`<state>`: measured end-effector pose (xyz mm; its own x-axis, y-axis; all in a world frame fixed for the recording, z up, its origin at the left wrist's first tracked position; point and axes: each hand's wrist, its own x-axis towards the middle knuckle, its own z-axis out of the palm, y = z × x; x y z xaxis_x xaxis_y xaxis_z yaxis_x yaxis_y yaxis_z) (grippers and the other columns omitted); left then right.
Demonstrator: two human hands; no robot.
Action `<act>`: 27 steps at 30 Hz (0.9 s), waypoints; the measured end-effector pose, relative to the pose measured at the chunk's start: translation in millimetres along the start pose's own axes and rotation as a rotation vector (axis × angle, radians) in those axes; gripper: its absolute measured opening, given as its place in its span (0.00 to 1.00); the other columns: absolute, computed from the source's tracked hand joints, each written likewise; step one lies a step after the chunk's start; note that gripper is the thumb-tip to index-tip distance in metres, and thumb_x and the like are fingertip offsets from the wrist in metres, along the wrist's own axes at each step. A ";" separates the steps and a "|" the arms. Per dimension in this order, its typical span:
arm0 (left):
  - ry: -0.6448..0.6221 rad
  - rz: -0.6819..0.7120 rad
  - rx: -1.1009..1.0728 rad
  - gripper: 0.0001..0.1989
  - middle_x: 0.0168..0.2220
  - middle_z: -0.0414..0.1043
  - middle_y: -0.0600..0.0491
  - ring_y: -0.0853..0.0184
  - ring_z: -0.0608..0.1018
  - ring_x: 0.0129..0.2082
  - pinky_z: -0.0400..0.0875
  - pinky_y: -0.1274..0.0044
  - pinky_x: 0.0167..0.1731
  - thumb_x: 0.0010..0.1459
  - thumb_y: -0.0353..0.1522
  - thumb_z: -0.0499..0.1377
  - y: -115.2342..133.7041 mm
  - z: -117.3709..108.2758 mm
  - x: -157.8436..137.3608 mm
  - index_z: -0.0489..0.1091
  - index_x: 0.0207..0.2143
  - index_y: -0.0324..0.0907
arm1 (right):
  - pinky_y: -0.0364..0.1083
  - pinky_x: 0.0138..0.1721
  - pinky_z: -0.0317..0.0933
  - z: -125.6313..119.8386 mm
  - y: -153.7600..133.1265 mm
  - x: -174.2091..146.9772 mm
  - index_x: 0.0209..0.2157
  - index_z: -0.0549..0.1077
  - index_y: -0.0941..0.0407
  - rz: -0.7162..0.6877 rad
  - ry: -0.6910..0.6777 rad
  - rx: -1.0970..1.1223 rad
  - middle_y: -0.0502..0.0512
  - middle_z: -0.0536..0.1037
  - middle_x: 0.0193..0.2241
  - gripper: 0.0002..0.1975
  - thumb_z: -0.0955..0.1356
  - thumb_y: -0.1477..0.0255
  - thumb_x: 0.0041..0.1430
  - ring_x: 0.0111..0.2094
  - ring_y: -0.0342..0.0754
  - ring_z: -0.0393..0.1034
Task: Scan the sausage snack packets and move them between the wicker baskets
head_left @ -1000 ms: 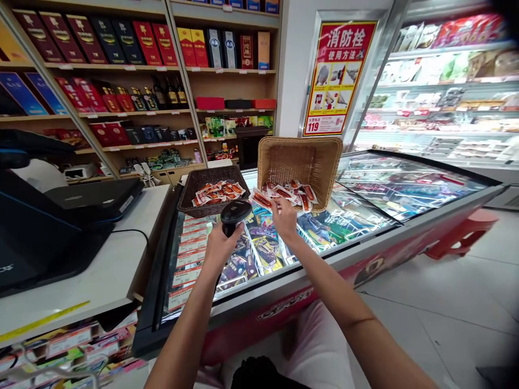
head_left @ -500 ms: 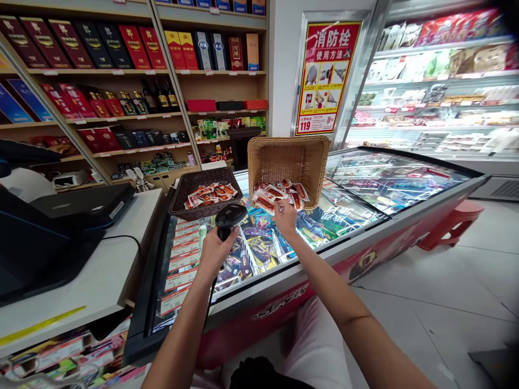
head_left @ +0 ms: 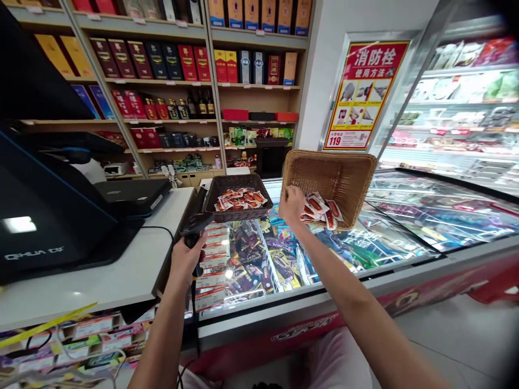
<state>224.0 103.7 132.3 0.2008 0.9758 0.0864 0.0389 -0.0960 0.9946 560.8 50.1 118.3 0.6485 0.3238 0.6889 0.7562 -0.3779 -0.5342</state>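
My left hand (head_left: 187, 260) is wrapped round the handle of a black barcode scanner (head_left: 197, 222), its cable hanging below. My right hand (head_left: 292, 204) is closed at the left side of a tan wicker basket (head_left: 348, 173); what its fingers hold, if anything, is hidden. The basket tilts towards me, with several small wrapped sausages (head_left: 320, 208) gathered at its lower edge. To its left sits a dark brown basket (head_left: 239, 215), also holding several wrapped sausages (head_left: 241, 199). Both baskets rest on the glass-topped freezer.
Packaged ice creams (head_left: 247, 254) lie under the freezer glass. On the left, a white counter (head_left: 117, 278) carries a black checkout machine (head_left: 52, 216). Shelves of boxed bottles (head_left: 162, 58) stand behind, and a lit fridge (head_left: 466, 108) at the right. A red stool (head_left: 497, 289) stands on the floor.
My right hand has moved from the sausages to the tan basket's left side. My left hand has shifted the scanner left, towards the counter. The view has turned left.
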 end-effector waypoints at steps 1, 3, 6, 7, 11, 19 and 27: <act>0.018 -0.007 -0.026 0.27 0.22 0.69 0.57 0.73 0.68 0.17 0.62 0.79 0.17 0.41 0.49 0.72 -2.1 -7.8 3.8 0.68 0.31 0.40 | 0.52 0.57 0.58 12.4 -24.2 -5.1 0.49 0.79 0.57 -0.068 -0.105 0.007 0.63 0.77 0.52 0.17 0.60 0.71 0.70 0.53 0.54 0.69; 0.045 -0.027 -0.059 0.27 0.22 0.69 0.57 0.73 0.67 0.17 0.61 0.79 0.16 0.41 0.49 0.73 -6.0 -20.4 8.2 0.69 0.32 0.39 | 0.50 0.55 0.59 39.0 -71.7 -13.8 0.44 0.81 0.57 -0.171 -0.318 -0.018 0.62 0.79 0.49 0.17 0.61 0.70 0.71 0.51 0.53 0.71; 0.058 -0.052 -0.064 0.27 0.22 0.69 0.57 0.73 0.68 0.17 0.62 0.79 0.16 0.41 0.49 0.73 -10.8 -32.1 9.0 0.69 0.33 0.39 | 0.51 0.57 0.59 79.0 -131.0 -20.9 0.41 0.83 0.58 -0.211 -0.518 -0.111 0.64 0.80 0.48 0.18 0.63 0.64 0.70 0.54 0.56 0.71; 0.056 -0.057 -0.063 0.28 0.22 0.69 0.57 0.73 0.68 0.17 0.62 0.79 0.16 0.41 0.49 0.73 -12.1 -34.4 8.6 0.69 0.33 0.39 | 0.53 0.58 0.59 91.2 -145.9 -21.7 0.42 0.82 0.58 -0.198 -0.557 -0.139 0.64 0.80 0.49 0.19 0.64 0.60 0.69 0.56 0.57 0.70; 0.036 -0.075 -0.078 0.28 0.22 0.70 0.57 0.72 0.68 0.17 0.62 0.79 0.16 0.42 0.50 0.73 -15.7 -37.9 7.4 0.69 0.33 0.39 | 0.55 0.58 0.60 126.3 -178.1 -20.8 0.48 0.81 0.58 -0.043 -0.724 -0.219 0.66 0.80 0.50 0.24 0.73 0.54 0.60 0.57 0.61 0.71; -0.024 -0.061 -0.019 0.28 0.22 0.70 0.57 0.73 0.68 0.17 0.62 0.79 0.17 0.42 0.52 0.72 -17.0 -27.8 4.3 0.68 0.31 0.40 | 0.48 0.48 0.68 116.6 -156.3 -25.0 0.46 0.81 0.60 -0.019 -0.535 -0.037 0.67 0.80 0.49 0.15 0.73 0.66 0.61 0.49 0.57 0.77; -0.146 -0.008 0.082 0.25 0.21 0.69 0.56 0.71 0.68 0.16 0.61 0.78 0.17 0.47 0.51 0.69 2.5 13.0 -15.3 0.68 0.31 0.41 | 0.49 0.47 0.72 43.5 -68.4 -36.7 0.42 0.83 0.57 -0.085 -0.206 0.432 0.60 0.81 0.44 0.12 0.70 0.73 0.57 0.43 0.52 0.77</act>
<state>233.7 85.9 132.7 0.3403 0.9382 0.0636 0.1194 -0.1102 0.9867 489.1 101.8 108.2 0.5542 0.5189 0.6508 0.7459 0.0374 -0.6650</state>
